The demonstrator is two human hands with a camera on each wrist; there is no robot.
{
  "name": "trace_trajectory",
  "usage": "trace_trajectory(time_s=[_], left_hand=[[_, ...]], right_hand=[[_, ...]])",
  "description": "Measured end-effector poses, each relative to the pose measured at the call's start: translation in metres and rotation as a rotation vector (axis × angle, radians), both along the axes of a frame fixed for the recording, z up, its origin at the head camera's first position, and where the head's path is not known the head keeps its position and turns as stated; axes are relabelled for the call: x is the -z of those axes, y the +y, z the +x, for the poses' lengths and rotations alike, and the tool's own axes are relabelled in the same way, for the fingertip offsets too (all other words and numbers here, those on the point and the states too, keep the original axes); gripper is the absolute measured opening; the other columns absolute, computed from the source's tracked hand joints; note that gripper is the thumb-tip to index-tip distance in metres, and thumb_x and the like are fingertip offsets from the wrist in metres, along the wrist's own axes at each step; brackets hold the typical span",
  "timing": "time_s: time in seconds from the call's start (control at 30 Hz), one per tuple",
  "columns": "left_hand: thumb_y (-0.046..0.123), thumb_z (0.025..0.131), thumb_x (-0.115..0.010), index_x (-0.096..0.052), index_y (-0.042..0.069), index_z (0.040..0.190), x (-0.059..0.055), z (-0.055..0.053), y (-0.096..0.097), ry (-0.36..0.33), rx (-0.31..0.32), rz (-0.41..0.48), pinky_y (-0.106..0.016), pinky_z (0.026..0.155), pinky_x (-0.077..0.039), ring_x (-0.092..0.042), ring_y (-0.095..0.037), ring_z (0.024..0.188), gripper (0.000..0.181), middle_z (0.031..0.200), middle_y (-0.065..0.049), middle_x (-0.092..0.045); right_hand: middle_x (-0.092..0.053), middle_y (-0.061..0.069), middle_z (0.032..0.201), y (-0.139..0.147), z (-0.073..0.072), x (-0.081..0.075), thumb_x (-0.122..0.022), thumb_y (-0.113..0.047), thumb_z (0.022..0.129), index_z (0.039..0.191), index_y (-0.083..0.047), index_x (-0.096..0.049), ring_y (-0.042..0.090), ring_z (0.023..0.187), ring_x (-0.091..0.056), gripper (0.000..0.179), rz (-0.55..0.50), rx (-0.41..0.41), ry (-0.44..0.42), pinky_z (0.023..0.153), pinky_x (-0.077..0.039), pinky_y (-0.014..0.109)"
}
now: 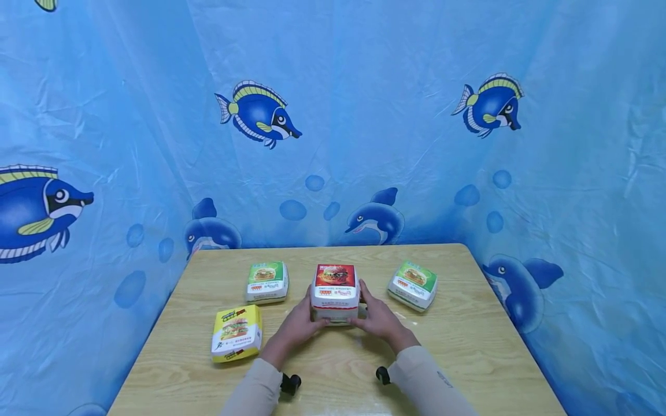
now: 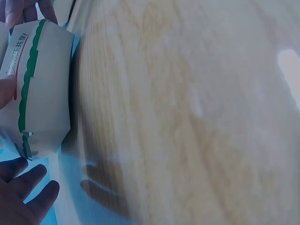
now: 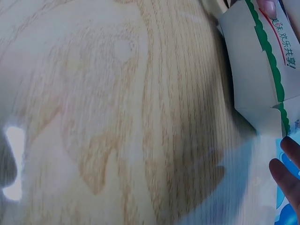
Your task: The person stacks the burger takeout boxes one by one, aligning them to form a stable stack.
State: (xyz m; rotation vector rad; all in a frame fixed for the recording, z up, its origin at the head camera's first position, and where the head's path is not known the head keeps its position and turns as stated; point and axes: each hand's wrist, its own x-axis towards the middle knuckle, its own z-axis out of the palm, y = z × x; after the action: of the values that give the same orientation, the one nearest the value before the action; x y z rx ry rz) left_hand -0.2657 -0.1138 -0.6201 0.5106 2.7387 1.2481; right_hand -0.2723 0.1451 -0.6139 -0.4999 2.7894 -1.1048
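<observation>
Red-topped burger box (image 1: 336,278) between a person's left hand (image 1: 299,323) and right hand (image 1: 381,318), which grip it from either side, thumbs low on the near side. Beneath it I make out what seems a green-trimmed box (image 2: 49,84). On the desk (image 1: 484,358), a yellow-and-white burger box (image 1: 236,335) lies left of the hands; just beyond them, a green-topped box (image 1: 267,282) left, another green-topped box (image 1: 413,285) right. Even, light pressure from both sides should keep the cartons square and uncrushed.
</observation>
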Motion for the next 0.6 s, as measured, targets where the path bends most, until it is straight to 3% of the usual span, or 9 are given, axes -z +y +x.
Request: trace_trajectory(time_s=[0.1,0.3,0.43,0.6], left_hand=[[0.044,0.084,-0.075,0.004,0.036,0.156,-0.002,0.000,-0.001,-0.009,-0.007,0.004,-0.050,0.110,-0.028,-0.034,-0.028,0.138,0.107,0.156,-0.002,-0.032],[0.053,0.076,-0.078,0.000,0.017,0.158,-0.008,0.006,-0.003,-0.046,-0.099,-0.027,-0.055,0.109,-0.027,-0.027,-0.034,0.141,0.119,0.158,-0.009,-0.025],[0.056,0.075,-0.078,-0.005,0.021,0.159,-0.013,0.007,-0.001,-0.022,-0.138,-0.004,-0.055,0.109,-0.028,-0.027,-0.032,0.141,0.117,0.158,-0.006,-0.027],[0.055,0.076,-0.078,-0.009,0.020,0.158,-0.015,0.006,0.001,0.019,-0.140,-0.005,-0.052,0.109,-0.030,-0.029,-0.031,0.141,0.113,0.157,-0.007,-0.028]], right_hand=[[-0.050,0.009,0.143,-0.001,0.000,-0.002,-0.073,-0.058,0.080,0.158,-0.023,0.001,0.029,0.127,-0.050,0.113,0.001,-0.001,0.004,0.101,-0.041,0.052],[-0.050,0.008,0.143,-0.003,0.002,-0.010,-0.071,-0.059,0.080,0.158,-0.019,0.001,0.027,0.128,-0.048,0.114,0.001,0.001,0.016,0.105,-0.037,0.052],[-0.050,0.007,0.143,-0.005,0.001,-0.018,-0.073,-0.059,0.079,0.158,-0.022,0.000,0.026,0.130,-0.047,0.113,-0.003,0.014,0.036,0.106,-0.035,0.053],[-0.048,0.006,0.145,-0.007,0.000,-0.021,-0.075,-0.055,0.080,0.158,-0.030,0.001,0.027,0.131,-0.045,0.112,0.011,0.023,0.007,0.106,-0.034,0.053]])
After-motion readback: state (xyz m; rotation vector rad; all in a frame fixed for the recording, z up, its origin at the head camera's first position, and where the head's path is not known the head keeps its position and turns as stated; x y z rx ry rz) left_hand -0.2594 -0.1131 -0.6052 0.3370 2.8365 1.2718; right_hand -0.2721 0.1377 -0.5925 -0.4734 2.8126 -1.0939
